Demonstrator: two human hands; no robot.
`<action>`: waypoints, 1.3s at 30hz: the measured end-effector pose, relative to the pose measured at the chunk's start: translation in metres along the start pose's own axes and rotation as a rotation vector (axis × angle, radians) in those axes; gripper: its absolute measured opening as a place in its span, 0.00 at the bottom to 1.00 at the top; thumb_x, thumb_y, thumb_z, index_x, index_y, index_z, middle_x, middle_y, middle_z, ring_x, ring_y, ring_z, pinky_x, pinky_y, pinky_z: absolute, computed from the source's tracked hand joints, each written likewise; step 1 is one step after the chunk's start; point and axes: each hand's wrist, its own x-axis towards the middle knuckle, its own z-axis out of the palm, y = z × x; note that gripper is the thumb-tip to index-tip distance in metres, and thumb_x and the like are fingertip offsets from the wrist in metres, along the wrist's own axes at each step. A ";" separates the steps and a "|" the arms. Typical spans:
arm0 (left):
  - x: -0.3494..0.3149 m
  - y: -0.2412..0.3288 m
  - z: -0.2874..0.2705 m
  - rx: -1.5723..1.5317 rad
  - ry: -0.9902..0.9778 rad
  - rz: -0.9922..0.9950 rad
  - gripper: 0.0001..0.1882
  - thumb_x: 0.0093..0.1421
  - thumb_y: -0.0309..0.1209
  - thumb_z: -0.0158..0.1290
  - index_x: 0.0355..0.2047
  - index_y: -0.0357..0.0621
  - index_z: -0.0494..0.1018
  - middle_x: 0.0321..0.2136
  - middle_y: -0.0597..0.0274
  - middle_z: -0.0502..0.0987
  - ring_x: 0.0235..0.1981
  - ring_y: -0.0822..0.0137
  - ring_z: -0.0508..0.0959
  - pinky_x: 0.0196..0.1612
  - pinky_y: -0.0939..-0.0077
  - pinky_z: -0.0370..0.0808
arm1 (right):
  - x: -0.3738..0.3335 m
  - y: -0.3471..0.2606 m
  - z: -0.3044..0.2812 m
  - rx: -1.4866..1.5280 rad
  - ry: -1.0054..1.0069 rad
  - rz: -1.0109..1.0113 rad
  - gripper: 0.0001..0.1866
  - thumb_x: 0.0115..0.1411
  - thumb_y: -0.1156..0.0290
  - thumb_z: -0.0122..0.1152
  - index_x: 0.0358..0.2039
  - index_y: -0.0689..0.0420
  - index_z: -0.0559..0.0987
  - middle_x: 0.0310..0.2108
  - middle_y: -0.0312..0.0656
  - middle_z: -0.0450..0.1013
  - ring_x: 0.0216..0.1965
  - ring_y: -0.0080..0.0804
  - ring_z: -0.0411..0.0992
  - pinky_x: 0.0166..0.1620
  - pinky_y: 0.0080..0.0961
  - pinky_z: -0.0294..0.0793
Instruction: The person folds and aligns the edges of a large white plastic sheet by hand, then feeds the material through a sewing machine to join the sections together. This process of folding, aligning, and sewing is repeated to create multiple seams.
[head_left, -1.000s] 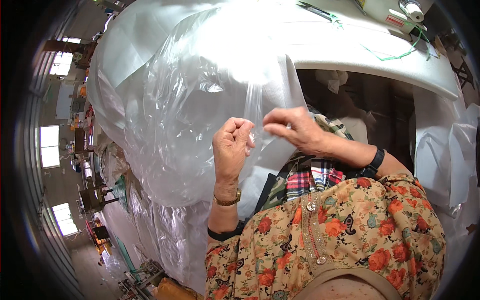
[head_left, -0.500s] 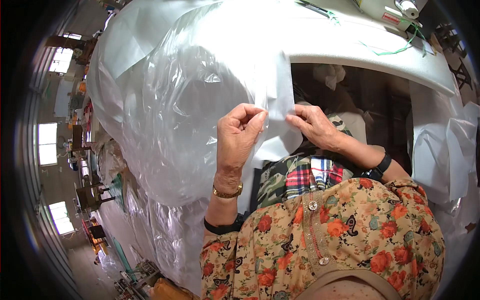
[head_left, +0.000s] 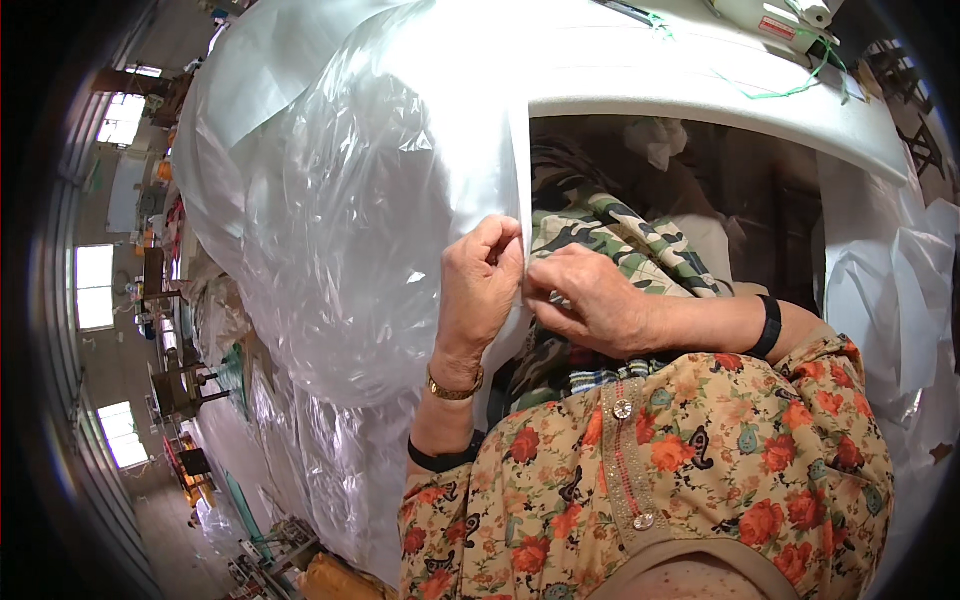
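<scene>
A large sheet of translucent plastic film (head_left: 350,240) spreads over the left of the work surface and hangs down toward my lap. Its right edge stands as a narrow folded strip between my hands. My left hand (head_left: 480,290) pinches this edge from the left, with thumb and fingers closed. Close beside it, almost touching, my right hand (head_left: 590,300) is closed with curled fingers on the same edge. Bright glare hides the film's upper part.
A white machine (head_left: 765,22) stands at the far right of the pale table (head_left: 720,110), with loose green thread (head_left: 790,93) near it. A dark slim tool (head_left: 625,11) lies at the far edge. Camouflage cloth (head_left: 640,240) covers my lap. More pale film (head_left: 890,290) hangs at right.
My right hand has moved left, up against the left hand. The film's flap that lay out to the right is now gathered into a narrow folded edge.
</scene>
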 end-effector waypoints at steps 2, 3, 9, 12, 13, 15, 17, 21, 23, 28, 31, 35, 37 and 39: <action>-0.002 0.001 -0.003 0.053 0.004 -0.020 0.03 0.63 0.22 0.52 0.33 0.34 0.73 0.20 0.63 0.71 0.22 0.78 0.67 0.27 0.79 0.68 | 0.002 0.005 0.009 -0.085 0.017 -0.097 0.07 0.56 0.72 0.59 0.30 0.58 0.70 0.22 0.46 0.70 0.26 0.48 0.71 0.34 0.40 0.68; -0.003 0.001 -0.005 0.110 0.012 -0.042 0.04 0.63 0.23 0.52 0.32 0.33 0.73 0.20 0.62 0.71 0.23 0.78 0.67 0.27 0.78 0.67 | 0.003 0.007 0.013 -0.091 0.021 -0.093 0.07 0.56 0.72 0.59 0.30 0.58 0.70 0.22 0.46 0.70 0.26 0.48 0.71 0.34 0.40 0.68; -0.010 -0.002 -0.024 -0.096 -0.040 -0.140 0.06 0.63 0.26 0.56 0.30 0.35 0.74 0.23 0.73 0.71 0.25 0.82 0.66 0.27 0.83 0.66 | 0.024 0.022 0.012 -0.225 -0.052 -0.441 0.08 0.53 0.71 0.61 0.28 0.55 0.70 0.22 0.41 0.69 0.24 0.39 0.71 0.32 0.32 0.67; -0.009 0.008 -0.042 0.013 0.019 -0.125 0.05 0.62 0.25 0.56 0.31 0.34 0.74 0.22 0.71 0.71 0.24 0.82 0.67 0.27 0.83 0.66 | 0.034 0.043 0.001 0.021 0.169 -0.078 0.07 0.56 0.70 0.59 0.33 0.58 0.75 0.28 0.46 0.73 0.32 0.42 0.74 0.35 0.38 0.73; -0.010 0.013 -0.047 0.137 0.057 -0.118 0.05 0.63 0.24 0.55 0.32 0.34 0.75 0.22 0.73 0.71 0.24 0.83 0.66 0.26 0.85 0.65 | 0.043 0.052 0.004 0.248 0.317 0.140 0.08 0.56 0.71 0.59 0.35 0.59 0.76 0.30 0.48 0.74 0.34 0.44 0.75 0.36 0.38 0.74; -0.006 0.028 -0.056 0.372 0.129 0.008 0.05 0.63 0.25 0.55 0.34 0.35 0.77 0.22 0.74 0.72 0.22 0.84 0.67 0.24 0.86 0.63 | 0.074 0.069 0.021 0.175 0.536 0.240 0.09 0.56 0.71 0.58 0.36 0.60 0.76 0.32 0.49 0.75 0.36 0.45 0.76 0.38 0.37 0.75; -0.005 0.055 -0.061 0.424 0.157 0.087 0.05 0.63 0.25 0.54 0.35 0.35 0.77 0.22 0.70 0.74 0.24 0.81 0.69 0.27 0.83 0.67 | 0.117 0.062 0.052 -0.049 0.369 0.069 0.08 0.55 0.70 0.57 0.34 0.59 0.77 0.33 0.48 0.75 0.36 0.45 0.75 0.39 0.36 0.75; 0.008 0.081 -0.070 0.557 0.069 0.286 0.05 0.60 0.23 0.54 0.35 0.35 0.76 0.25 0.49 0.77 0.23 0.55 0.77 0.30 0.66 0.74 | 0.148 0.052 0.080 0.179 0.007 -0.408 0.08 0.54 0.69 0.58 0.32 0.58 0.79 0.33 0.48 0.76 0.37 0.48 0.75 0.39 0.38 0.75; 0.005 0.083 -0.062 0.661 -0.074 0.343 0.07 0.59 0.23 0.53 0.37 0.35 0.76 0.29 0.45 0.77 0.27 0.46 0.78 0.32 0.58 0.75 | 0.137 0.056 0.071 0.137 -0.060 -0.458 0.08 0.54 0.69 0.58 0.32 0.58 0.79 0.33 0.48 0.77 0.37 0.48 0.75 0.38 0.38 0.75; -0.009 0.036 -0.035 0.728 -0.070 0.358 0.07 0.58 0.22 0.52 0.38 0.35 0.75 0.28 0.46 0.76 0.28 0.46 0.78 0.32 0.59 0.73 | 0.104 0.077 0.055 0.026 -0.250 -0.561 0.08 0.53 0.68 0.59 0.31 0.57 0.80 0.32 0.48 0.77 0.38 0.50 0.76 0.38 0.39 0.76; -0.021 0.017 -0.022 0.756 -0.054 0.316 0.09 0.57 0.22 0.52 0.40 0.36 0.74 0.28 0.48 0.74 0.27 0.47 0.76 0.31 0.58 0.72 | 0.108 0.039 -0.027 -0.627 -0.948 0.066 0.11 0.56 0.65 0.59 0.29 0.61 0.81 0.28 0.51 0.79 0.33 0.50 0.79 0.34 0.43 0.77; -0.024 0.008 -0.011 0.715 -0.003 0.324 0.09 0.57 0.22 0.52 0.39 0.38 0.73 0.31 0.50 0.73 0.27 0.48 0.76 0.30 0.58 0.72 | 0.117 0.055 -0.095 -0.516 -0.261 -0.315 0.08 0.58 0.72 0.56 0.23 0.59 0.70 0.23 0.44 0.70 0.25 0.45 0.73 0.30 0.37 0.74; -0.023 0.001 -0.003 0.746 -0.020 0.263 0.08 0.57 0.22 0.52 0.38 0.40 0.73 0.33 0.50 0.73 0.28 0.48 0.76 0.30 0.57 0.72 | 0.133 0.071 -0.114 -0.779 -0.210 -0.457 0.07 0.58 0.69 0.59 0.30 0.58 0.74 0.35 0.42 0.72 0.38 0.39 0.73 0.38 0.35 0.74; -0.023 -0.002 -0.001 0.729 0.041 0.269 0.08 0.57 0.22 0.52 0.38 0.41 0.73 0.34 0.50 0.73 0.29 0.47 0.76 0.31 0.57 0.72 | 0.148 0.092 -0.126 -0.725 -0.039 -0.366 0.11 0.59 0.65 0.61 0.38 0.57 0.77 0.39 0.43 0.72 0.43 0.41 0.71 0.45 0.39 0.72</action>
